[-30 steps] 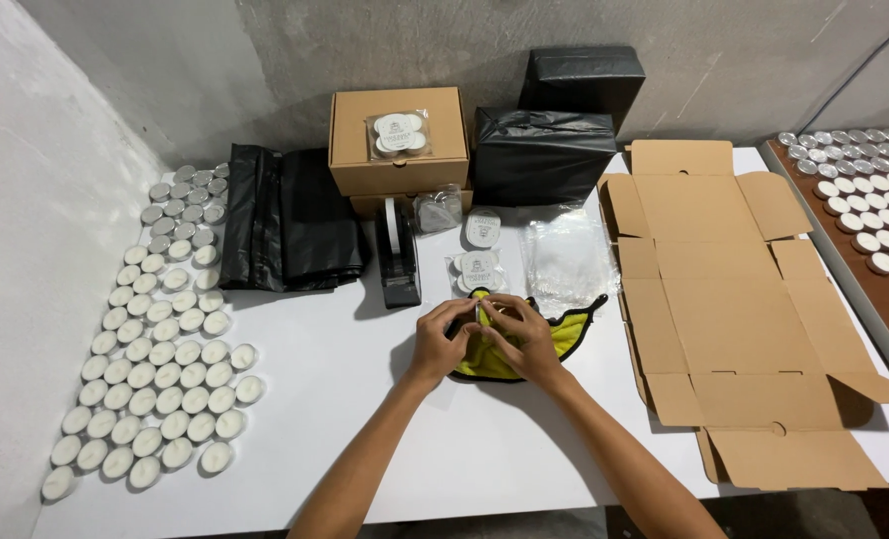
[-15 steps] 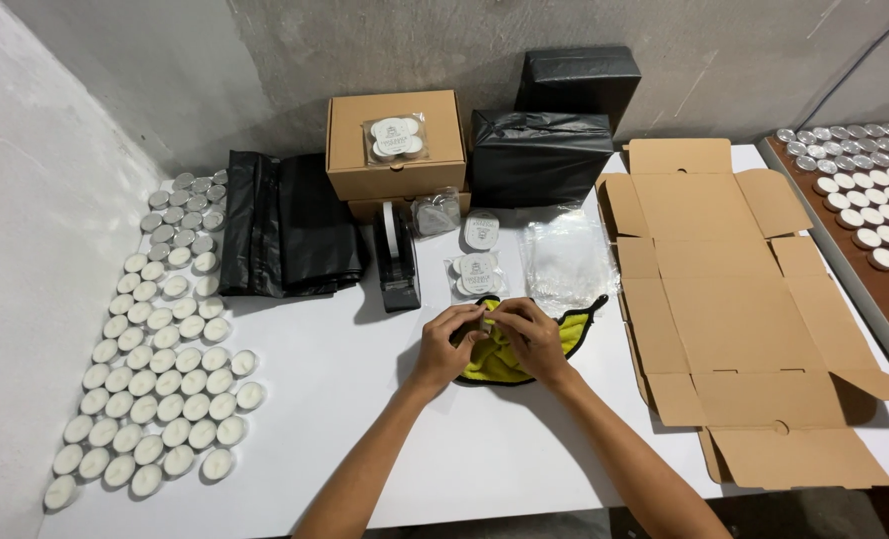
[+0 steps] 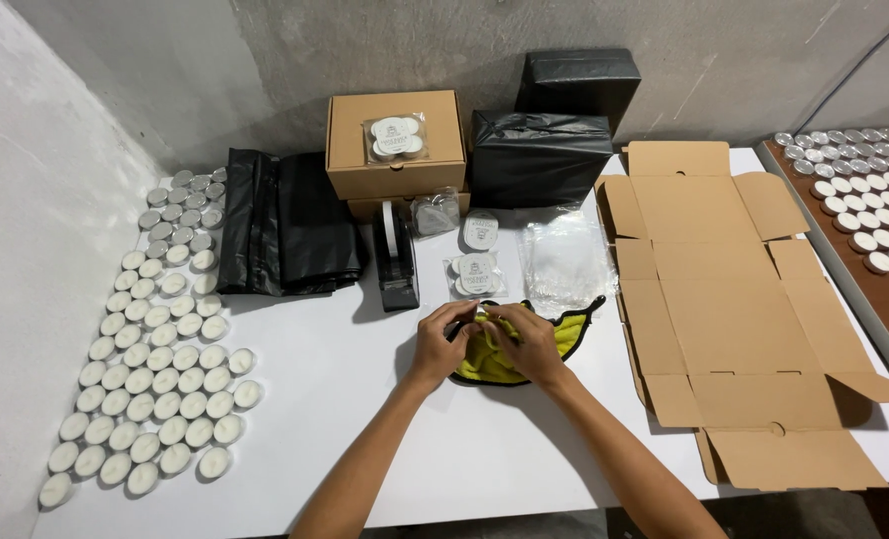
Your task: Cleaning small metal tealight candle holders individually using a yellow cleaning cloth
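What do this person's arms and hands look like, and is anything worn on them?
Both forearms are bare as far as the picture shows: no sleeves, no gloves. The left hand and right hand show no rings, and no watch or band shows at either wrist. The nails are too small to judge. The upper arms lie outside the picture.

A white table (image 3: 315, 399) carries everything. Taking the black tape dispenser (image 3: 396, 258) as landmark: rows of white tealight candles (image 3: 155, 369) lie far to its left, folded black bags (image 3: 285, 232) just left, a closed brown box (image 3: 395, 145) behind, a flattened cardboard box (image 3: 739, 299) well right.
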